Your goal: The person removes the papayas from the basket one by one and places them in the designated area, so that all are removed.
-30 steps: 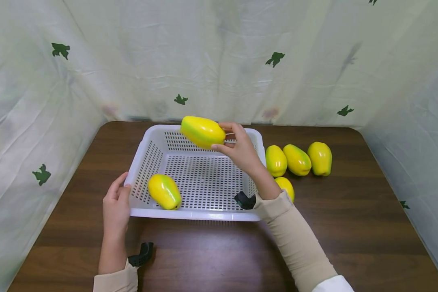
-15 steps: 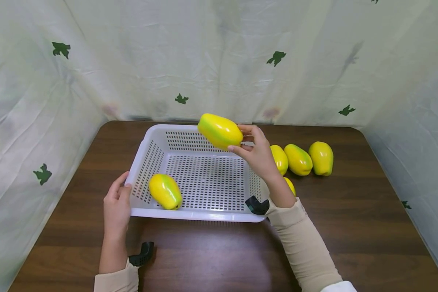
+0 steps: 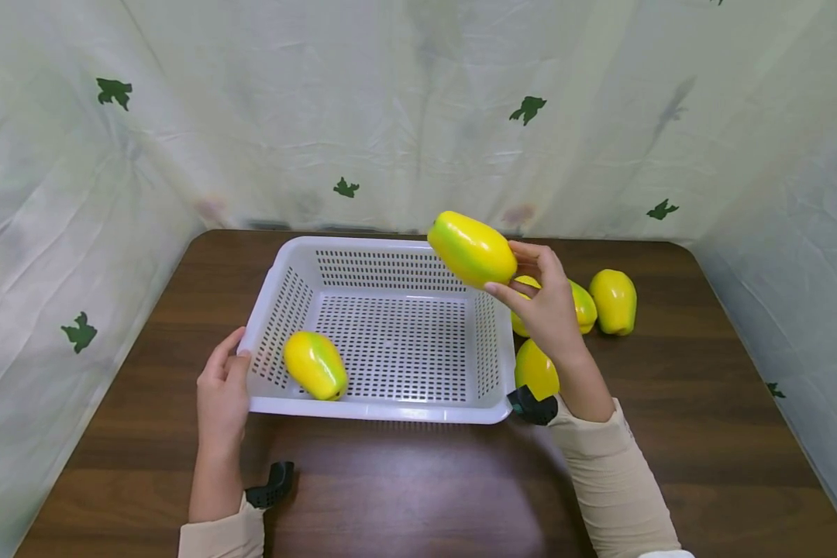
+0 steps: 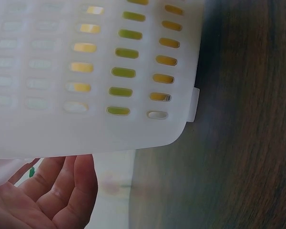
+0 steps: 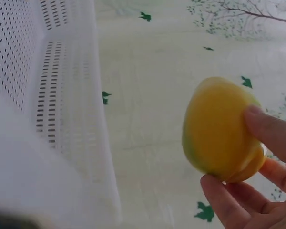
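Observation:
My right hand (image 3: 545,304) holds a yellow-green papaya (image 3: 471,249) by one end, thumb below and fingers behind it. This papaya is raised over the back right corner of the white perforated basket (image 3: 390,413). In the right wrist view the thumb and fingertips press on the papaya (image 5: 219,131), beside the basket wall (image 5: 76,119). My left hand (image 3: 223,395) grips the basket's left rim, fingers on the outside. A second papaya (image 3: 315,366) lies inside at the front left; its colours show through the slots in the left wrist view.
More papayas lie on the brown wooden table (image 3: 711,434) right of the basket: one papaya (image 3: 535,370) near its front right, others partly behind my right hand, and a papaya (image 3: 613,302) farthest right. A pale curtain (image 3: 418,116) hangs behind the table.
My right hand has carried the papaya rightward, from over the middle of the basket's back to its right corner. The left hand, basket and papaya inside have stayed put.

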The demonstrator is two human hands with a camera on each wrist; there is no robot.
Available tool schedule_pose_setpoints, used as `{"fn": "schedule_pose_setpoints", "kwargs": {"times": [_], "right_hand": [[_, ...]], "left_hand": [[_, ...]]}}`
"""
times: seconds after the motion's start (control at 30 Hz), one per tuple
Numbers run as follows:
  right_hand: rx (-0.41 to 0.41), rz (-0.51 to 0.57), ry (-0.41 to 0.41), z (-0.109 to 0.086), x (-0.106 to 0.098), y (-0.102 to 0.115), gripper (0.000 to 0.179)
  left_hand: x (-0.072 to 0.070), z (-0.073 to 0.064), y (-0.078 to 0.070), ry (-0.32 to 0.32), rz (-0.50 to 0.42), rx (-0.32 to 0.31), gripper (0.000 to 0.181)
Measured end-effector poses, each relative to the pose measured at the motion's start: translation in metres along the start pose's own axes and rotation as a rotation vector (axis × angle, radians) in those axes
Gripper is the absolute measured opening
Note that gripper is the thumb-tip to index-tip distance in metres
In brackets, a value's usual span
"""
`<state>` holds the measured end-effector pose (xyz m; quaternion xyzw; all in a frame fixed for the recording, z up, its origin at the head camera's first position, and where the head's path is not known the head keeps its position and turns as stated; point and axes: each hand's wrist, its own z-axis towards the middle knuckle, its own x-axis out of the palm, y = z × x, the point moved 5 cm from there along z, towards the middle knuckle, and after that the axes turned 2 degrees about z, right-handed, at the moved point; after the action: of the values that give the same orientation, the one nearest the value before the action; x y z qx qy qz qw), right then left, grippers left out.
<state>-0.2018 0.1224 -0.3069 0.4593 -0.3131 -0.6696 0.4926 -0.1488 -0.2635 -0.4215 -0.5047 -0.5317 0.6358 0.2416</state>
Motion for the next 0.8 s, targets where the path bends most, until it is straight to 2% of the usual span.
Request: {"fn": "schedule_pose_setpoints", "kwargs": {"times": [0.3,0.63,0.8], "right_hand": [[0.059,-0.043,-0.099,-0.024,-0.030,-0.048,0.056],[0.111,-0.085,-0.177,-0.051,-0.051,-0.067,0.056],[0.126,-0.073,-0.220,-0.064,-0.061,-0.077,0.056]], "left_hand": [[0.000,0.000,-0.001,-0.006,0.020,0.004,0.040],[0.000,-0.001,-0.001,-0.018,0.018,0.015,0.040],[0.000,-0.001,0.000,-0.020,0.007,0.010,0.040]]}}
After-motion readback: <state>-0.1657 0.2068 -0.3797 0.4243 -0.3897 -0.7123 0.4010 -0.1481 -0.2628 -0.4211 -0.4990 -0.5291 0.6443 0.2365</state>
